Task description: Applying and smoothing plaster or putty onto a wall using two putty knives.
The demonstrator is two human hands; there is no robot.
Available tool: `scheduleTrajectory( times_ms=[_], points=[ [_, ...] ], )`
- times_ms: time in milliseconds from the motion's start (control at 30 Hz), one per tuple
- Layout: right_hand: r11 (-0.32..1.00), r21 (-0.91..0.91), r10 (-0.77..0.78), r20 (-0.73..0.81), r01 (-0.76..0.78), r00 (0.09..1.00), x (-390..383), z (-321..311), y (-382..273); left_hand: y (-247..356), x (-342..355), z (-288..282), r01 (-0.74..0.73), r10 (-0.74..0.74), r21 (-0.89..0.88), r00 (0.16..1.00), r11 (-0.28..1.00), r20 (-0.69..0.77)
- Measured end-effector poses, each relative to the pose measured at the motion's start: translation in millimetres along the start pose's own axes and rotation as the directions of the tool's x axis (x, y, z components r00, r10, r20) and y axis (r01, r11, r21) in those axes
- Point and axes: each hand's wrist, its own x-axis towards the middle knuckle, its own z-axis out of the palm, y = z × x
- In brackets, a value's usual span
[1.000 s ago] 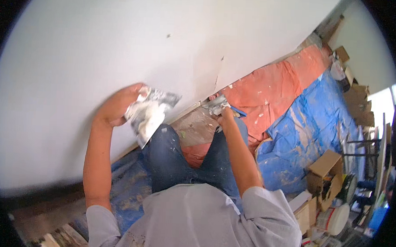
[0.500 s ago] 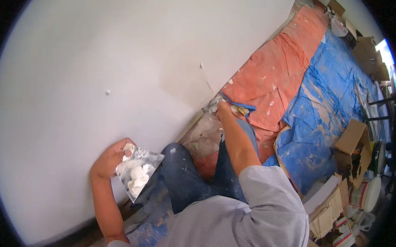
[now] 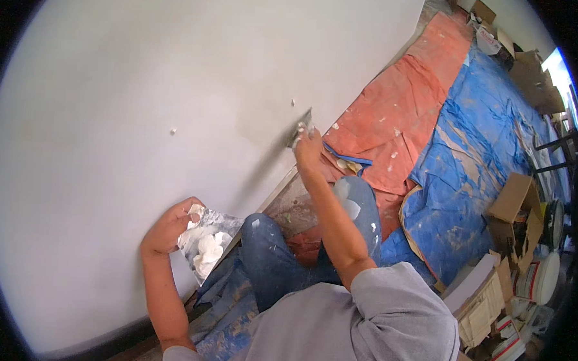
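While the left hand (image 3: 169,228) gripped a plate (image 3: 226,222) of white paste (image 3: 206,251) at eight o'clock, the right hand (image 3: 308,148) clutched a scraper (image 3: 306,120) at twelve, by the wall (image 3: 110,140)!

The right hand (image 3: 308,149) hides part of the scraper (image 3: 304,122); whether its blade touches the wall (image 3: 146,64) is unclear. The left hand (image 3: 169,228) and putty (image 3: 208,251) cover some of the plate (image 3: 227,223). The lower edge cuts off the shirt (image 3: 334,331).
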Motion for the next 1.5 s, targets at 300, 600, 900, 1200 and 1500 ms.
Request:
scheduleTrajectory(
  times_ms=[300,600,900,1200,1500],
  points=[
    [0.608,-0.356,-0.734,0.088,0.709,0.673,-113,-1,-158,-4,3,1,-0.068,0.074,-0.084,0.995,0.994,0.069],
    [0.961,-0.018,0.273,-0.106,-0.276,0.956,-29,-33,121,-2,0,-5,-0.065,0.063,0.064,0.997,0.996,0.038],
    [0.626,0.522,0.644,0.073,-0.58,0.761,56,-17,230,7,9,0,-0.045,0.043,0.018,0.992,0.999,0.121],
    [0.76,0.178,0.625,0.063,-0.625,0.778,5,13,131,-4,-6,-9,-0.055,0.048,0.104,0.996,0.993,0.07],
    [0.98,0.126,-0.178,0.173,0.157,0.969,2,30,-34,-5,7,-12,-0.111,0.097,0.056,0.973,0.992,0.21]
  ],
)
